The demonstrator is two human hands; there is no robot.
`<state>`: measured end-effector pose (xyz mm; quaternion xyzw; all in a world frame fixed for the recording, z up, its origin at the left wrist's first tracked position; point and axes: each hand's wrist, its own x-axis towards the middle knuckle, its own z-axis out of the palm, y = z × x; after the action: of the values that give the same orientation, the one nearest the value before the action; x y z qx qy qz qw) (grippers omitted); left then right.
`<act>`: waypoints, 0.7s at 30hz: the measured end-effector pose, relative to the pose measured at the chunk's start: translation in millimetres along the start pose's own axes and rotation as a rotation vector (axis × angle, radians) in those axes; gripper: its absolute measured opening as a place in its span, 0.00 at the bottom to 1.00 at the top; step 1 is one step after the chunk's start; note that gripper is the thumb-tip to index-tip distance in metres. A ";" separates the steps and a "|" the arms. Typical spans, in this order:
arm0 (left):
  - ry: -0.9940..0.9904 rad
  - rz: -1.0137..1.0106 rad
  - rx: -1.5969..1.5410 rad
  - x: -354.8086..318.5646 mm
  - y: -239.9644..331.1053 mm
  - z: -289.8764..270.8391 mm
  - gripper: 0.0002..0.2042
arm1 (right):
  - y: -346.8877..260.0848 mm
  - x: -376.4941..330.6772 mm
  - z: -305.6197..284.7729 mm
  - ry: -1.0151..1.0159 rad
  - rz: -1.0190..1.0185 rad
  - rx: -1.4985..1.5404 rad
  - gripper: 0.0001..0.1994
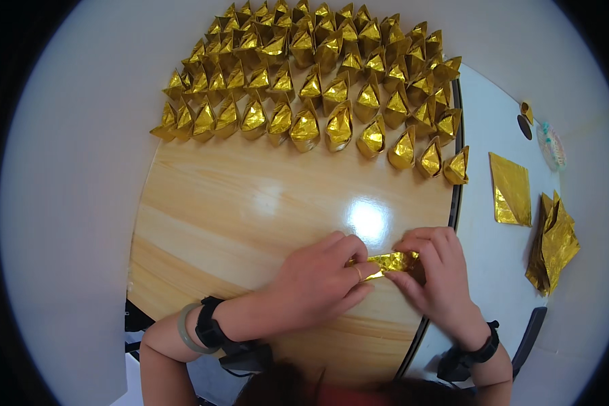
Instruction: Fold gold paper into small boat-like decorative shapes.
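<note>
Between my hands, just above the near part of the wooden table, is a narrow folded strip of gold foil paper point(389, 262). My left hand point(328, 274) pinches its left end, fingers bent over the top and thumb toward me. At the other end my right hand point(436, 271) grips the strip between thumb and curled fingers. The strip's outer ends are partly hidden by my fingers. Farther off, several rows of folded gold paper ingots point(339, 126) stand upright with pointed tips, covering the far side of the table.
The wooden table point(250, 196) has a dark edge at right. Beyond it, a white surface point(480, 122) holds a flat gold paper stack point(511, 189), a heap of creased gold paper point(553, 245), a dark oval object point(524, 127) and a clear-and-teal item point(552, 145).
</note>
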<state>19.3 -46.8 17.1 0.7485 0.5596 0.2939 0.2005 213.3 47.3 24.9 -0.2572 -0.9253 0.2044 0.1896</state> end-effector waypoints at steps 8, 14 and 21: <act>0.005 0.100 0.031 6.9 -7.7 -5.8 0.13 | 8.5 -4.7 -3.0 -0.035 -0.014 -0.053 0.20; 0.041 0.030 0.056 2.5 -14.2 -2.2 0.14 | 7.5 -3.4 -3.2 -0.016 -0.024 -0.027 0.17; -0.078 0.030 0.000 7.4 -5.3 -12.3 0.14 | 7.9 -3.3 -1.6 -0.006 0.005 -0.003 0.16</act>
<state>8.7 -38.5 24.6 0.7677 0.5400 0.2675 0.2179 219.8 52.1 21.6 -0.2592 -0.9255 0.2042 0.1859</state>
